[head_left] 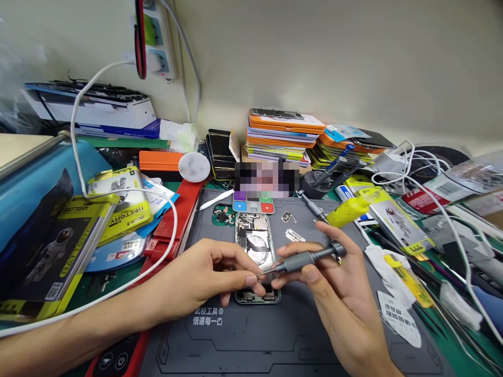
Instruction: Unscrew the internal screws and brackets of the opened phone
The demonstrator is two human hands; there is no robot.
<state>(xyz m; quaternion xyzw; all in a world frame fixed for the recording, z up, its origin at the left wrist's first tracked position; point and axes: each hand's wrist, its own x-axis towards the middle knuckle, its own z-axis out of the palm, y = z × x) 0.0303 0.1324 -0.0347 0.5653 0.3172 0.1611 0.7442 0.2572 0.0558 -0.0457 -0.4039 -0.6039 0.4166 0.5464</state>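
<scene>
An opened phone (254, 242) lies face down on a grey repair mat (243, 335), its insides showing. My right hand (338, 293) is closed around a grey precision screwdriver (310, 256), holding it level above the phone's lower half with the tip pointing left. My left hand (208, 275) pinches its fingertips together right at the screwdriver's tip; whatever sits between them is too small to make out.
A small metal bracket (288, 216) and a screw tray (253, 205) lie past the phone. Yellow battery boxes (118, 204) are piled at left, stacked phone boxes (283, 136) at the back, white cables (428, 183), wipes and tools at right. A red device (118, 358) sits near left.
</scene>
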